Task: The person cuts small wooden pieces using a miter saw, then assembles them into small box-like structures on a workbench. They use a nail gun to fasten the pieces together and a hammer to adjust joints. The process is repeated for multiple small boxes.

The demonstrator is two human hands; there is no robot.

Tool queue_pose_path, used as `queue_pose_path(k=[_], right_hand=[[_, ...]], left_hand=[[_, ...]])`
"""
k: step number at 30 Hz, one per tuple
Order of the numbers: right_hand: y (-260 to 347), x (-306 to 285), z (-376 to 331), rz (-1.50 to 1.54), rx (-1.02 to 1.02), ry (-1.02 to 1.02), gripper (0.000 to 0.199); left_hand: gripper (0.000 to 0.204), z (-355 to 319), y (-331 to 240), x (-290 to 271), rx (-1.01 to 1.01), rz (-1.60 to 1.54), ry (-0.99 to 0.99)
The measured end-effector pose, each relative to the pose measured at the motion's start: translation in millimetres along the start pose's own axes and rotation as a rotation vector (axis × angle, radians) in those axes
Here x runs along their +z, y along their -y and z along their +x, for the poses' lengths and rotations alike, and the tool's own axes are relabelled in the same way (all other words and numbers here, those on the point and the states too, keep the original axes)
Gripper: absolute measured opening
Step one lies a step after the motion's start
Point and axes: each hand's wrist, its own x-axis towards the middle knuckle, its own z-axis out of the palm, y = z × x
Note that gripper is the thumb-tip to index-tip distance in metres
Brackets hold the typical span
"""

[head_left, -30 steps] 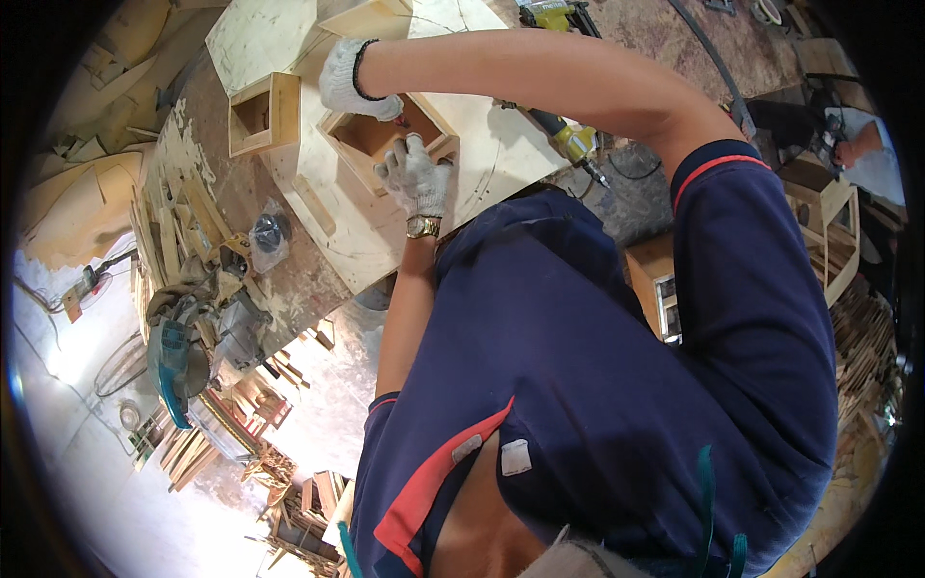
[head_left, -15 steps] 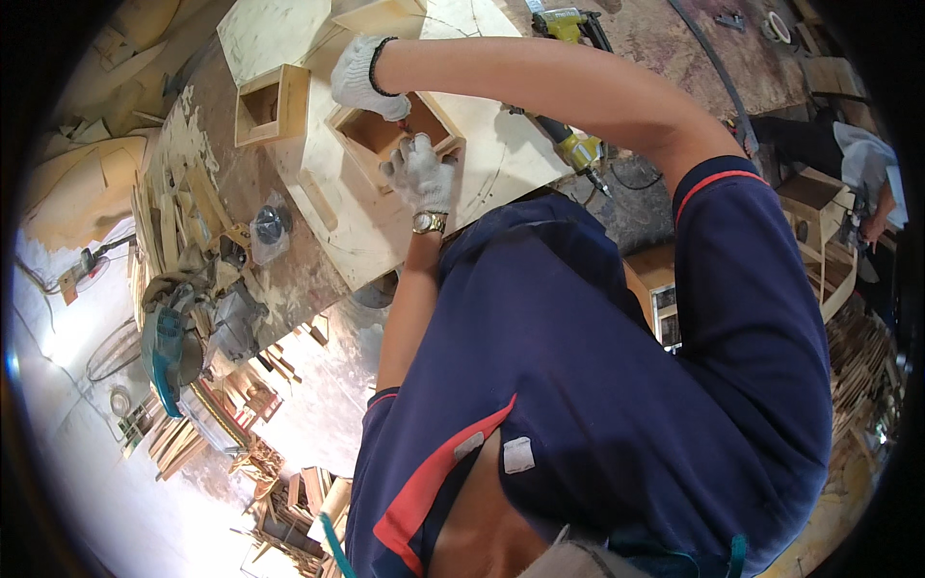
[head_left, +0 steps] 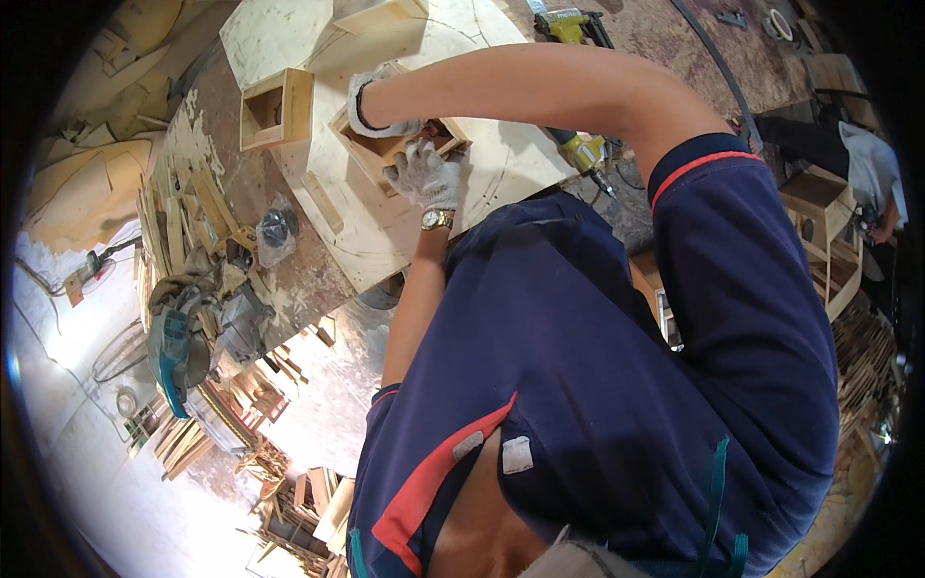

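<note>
An open hexagonal wooden box point(head_left: 366, 166) rests on a pale board point(head_left: 332, 252). My left hand point(head_left: 424, 175), in a white knit glove with a gold watch at the wrist, is closed over its near right wall. Coming in from the right, my gloved right hand point(head_left: 371, 104) dips into the box, its fingers bent toward that wall. A small reddish thing point(head_left: 429, 129) shows at its fingertips, close to my left fingers; its kind cannot be made out. Most of the right fingers are hidden by the wrist and glove.
A second wooden box point(head_left: 277, 109) stands left; part of another point(head_left: 381, 14) shows at the far edge. Two yellow-green air tools point(head_left: 584, 151) lie right of the board. A teal power saw point(head_left: 171, 356) and wood scraps sit lower left. Another person point(head_left: 872, 169) is at far right.
My right hand has moved nearer and lower, from above the far rim into the box. The reddish thing has shifted right. My left hand stays on the near wall.
</note>
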Motion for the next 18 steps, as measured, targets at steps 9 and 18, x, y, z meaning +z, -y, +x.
queue_pose_path(k=[9,18], right_hand=[[4,2,11,-0.002,-0.017,0.024,0.036],[7,6,16,0.014,-0.013,0.034,0.034]], left_hand=[[0.07,2,-4,-8,-0.05,0.028,0.158],[0.057,-6,6,10,0.061,-0.023,-0.084]])
